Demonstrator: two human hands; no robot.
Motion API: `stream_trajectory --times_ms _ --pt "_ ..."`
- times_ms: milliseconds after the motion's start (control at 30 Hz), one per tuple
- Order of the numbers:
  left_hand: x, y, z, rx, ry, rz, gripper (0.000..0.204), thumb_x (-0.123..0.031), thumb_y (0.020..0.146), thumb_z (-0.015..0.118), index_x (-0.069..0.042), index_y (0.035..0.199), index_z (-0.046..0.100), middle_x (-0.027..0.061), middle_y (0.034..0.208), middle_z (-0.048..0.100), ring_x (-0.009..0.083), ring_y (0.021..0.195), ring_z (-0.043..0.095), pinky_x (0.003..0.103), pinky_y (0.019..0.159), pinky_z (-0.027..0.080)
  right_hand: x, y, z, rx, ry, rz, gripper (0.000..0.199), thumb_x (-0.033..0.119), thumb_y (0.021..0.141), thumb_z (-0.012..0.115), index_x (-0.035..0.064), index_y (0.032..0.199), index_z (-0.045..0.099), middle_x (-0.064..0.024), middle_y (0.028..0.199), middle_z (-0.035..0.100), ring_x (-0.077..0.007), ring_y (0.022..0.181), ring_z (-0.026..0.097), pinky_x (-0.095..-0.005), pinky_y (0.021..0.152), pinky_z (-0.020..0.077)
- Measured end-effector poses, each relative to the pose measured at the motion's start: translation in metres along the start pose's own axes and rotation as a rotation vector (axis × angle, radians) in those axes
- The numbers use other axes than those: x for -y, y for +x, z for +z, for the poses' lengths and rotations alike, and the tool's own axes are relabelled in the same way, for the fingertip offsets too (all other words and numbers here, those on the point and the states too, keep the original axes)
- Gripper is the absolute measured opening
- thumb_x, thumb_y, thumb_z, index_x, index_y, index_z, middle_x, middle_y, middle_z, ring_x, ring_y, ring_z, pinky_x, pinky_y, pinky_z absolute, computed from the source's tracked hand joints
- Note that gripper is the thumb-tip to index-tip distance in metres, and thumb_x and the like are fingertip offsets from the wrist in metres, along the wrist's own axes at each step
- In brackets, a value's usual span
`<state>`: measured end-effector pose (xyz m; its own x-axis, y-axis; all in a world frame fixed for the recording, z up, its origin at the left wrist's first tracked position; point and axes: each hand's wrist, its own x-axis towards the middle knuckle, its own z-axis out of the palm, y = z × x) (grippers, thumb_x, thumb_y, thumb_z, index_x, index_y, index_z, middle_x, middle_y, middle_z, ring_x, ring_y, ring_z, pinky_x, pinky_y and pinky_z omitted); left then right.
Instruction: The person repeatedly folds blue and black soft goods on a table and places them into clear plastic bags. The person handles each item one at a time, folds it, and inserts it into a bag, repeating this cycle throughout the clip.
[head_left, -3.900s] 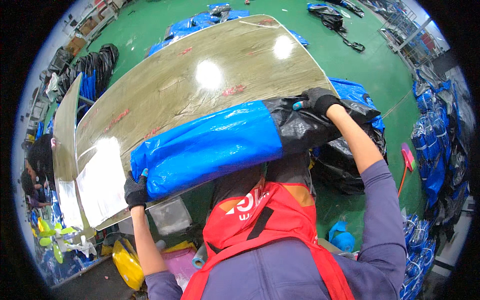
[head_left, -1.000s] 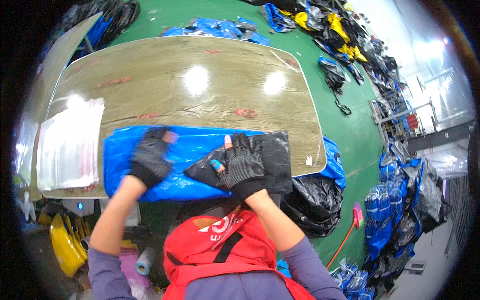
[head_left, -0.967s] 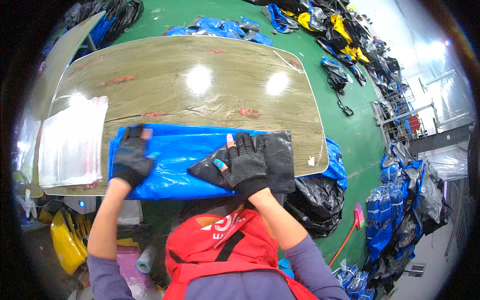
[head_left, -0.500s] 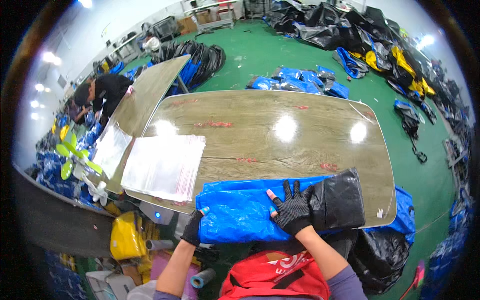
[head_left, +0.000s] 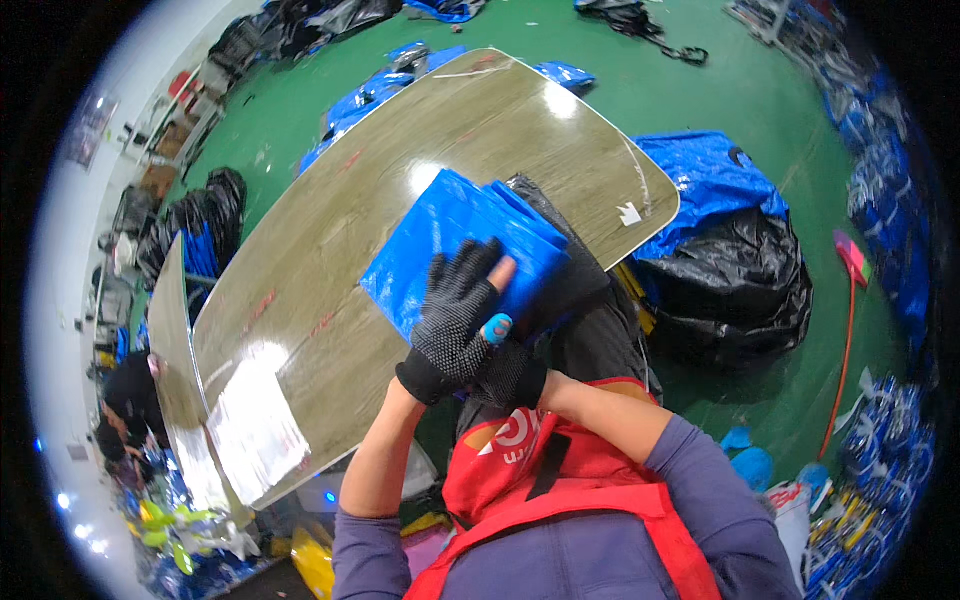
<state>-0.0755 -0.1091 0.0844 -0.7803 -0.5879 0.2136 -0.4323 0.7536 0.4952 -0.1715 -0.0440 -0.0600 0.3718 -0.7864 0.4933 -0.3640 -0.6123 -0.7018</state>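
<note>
A blue plastic sheet, folded into a thick packet with a black part under its right side, lies at the near edge of the long wooden table. My left hand, in a black dotted glove, lies flat on the packet with its fingers spread. My right hand, also gloved, sits just below it at the table's edge. Its blue-tipped thumb rests on the sheet, and the left hand partly hides it.
A stack of clear plastic bags lies on the table's left end, beside a second tabletop. A full black sack and blue sheets lie on the green floor. Another person bends at the far left.
The long blue and black sheet has been folded over into a short thick packet. My left hand has come from the far left end to lie beside my right.
</note>
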Motion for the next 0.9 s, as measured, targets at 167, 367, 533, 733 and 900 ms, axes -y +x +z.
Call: stream_trajectory --times_ms 167,367,533,733,900 --pt "0.006 0.008 0.019 0.273 0.113 0.278 0.066 -0.054 0.09 0.042 -0.01 0.139 0.045 0.0158 0.144 0.041 0.0401 0.135 0.033 0.058 0.112 0.015 -0.048 -0.043 0.05 -0.084 0.092 0.139 0.053 0.035 0.095 0.042 0.0119 0.142 0.034 -0.0147 0.143 0.037 -0.0294 0.132 0.036 -0.0433 0.11 0.0277" --pt "0.034 0.052 0.048 0.453 -0.069 0.51 0.056 -0.037 0.092 0.047 -0.008 0.14 0.042 0.0158 0.144 0.041 0.0371 0.135 0.035 0.053 0.112 0.023 -0.013 -0.034 0.036 -0.203 0.043 0.212 0.062 0.046 0.098 0.033 0.0135 0.15 0.021 -0.0118 0.152 0.026 -0.0271 0.139 0.027 -0.0433 0.115 0.0189" --pt "0.046 0.049 0.066 0.387 0.03 0.607 0.056 -0.031 0.091 0.049 -0.008 0.141 0.04 0.019 0.143 0.041 0.0339 0.137 0.032 0.051 0.112 0.023 0.075 0.018 -0.097 1.102 -0.22 0.512 0.061 0.047 0.091 0.044 0.0127 0.142 0.041 -0.0148 0.15 0.034 -0.0329 0.137 0.033 -0.0474 0.115 0.0198" --pt "0.041 0.03 0.047 -0.033 0.103 0.712 0.06 -0.019 0.07 0.065 -0.002 0.126 0.053 0.0245 0.12 0.057 0.0405 0.102 0.059 0.043 0.095 0.046 -0.004 0.068 -0.153 -0.073 -0.595 0.419 0.056 0.037 0.088 0.052 0.0066 0.135 0.048 -0.0154 0.144 0.042 -0.0377 0.134 0.037 -0.0496 0.106 0.0316" --pt "0.095 0.027 -0.003 -0.427 0.007 -0.288 0.045 -0.033 0.08 0.067 0.002 0.108 0.061 0.022 0.105 0.063 0.034 0.093 0.062 0.039 0.082 0.049 -0.047 0.05 -0.146 -0.078 -0.679 0.327 0.055 0.037 0.092 0.05 0.0108 0.14 0.043 -0.0119 0.146 0.04 -0.035 0.135 0.035 -0.0484 0.104 0.0346"
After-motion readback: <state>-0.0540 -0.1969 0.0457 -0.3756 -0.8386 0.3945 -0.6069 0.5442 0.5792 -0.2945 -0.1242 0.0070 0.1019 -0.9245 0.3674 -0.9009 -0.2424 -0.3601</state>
